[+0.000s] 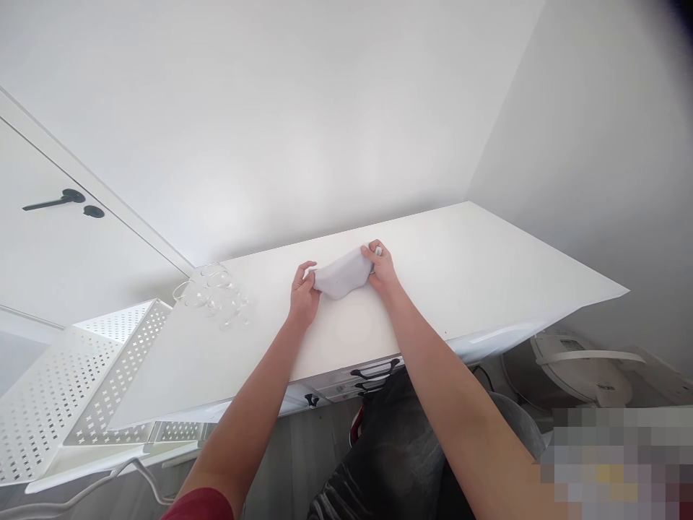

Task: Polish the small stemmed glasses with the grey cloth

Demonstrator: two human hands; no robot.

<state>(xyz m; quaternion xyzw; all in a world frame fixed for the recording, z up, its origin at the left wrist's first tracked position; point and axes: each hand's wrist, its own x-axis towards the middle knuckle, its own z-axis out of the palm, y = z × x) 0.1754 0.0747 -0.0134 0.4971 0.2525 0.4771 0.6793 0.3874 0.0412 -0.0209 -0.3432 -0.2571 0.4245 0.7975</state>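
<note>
A pale grey, soft cloth piece [344, 275], curved along its lower edge, is stretched between my hands over the white cabinet top [433, 274]. I cannot make out its exact kind. My left hand [305, 295] pinches its left end between thumb and fingers, with the index finger curled above. At the right end, my right hand [382, 267] grips it with the thumb in front. A small pale bit shows by the right fingertips.
Clear, glassy rounded pieces [216, 292] sit at the cabinet's left end. Perforated white panels [70, 368] stand beyond that end, below a door with a black handle [70, 196]. A rice-cooker-like appliance [579, 368] is at lower right. Black drawer pulls [376, 370] line the front.
</note>
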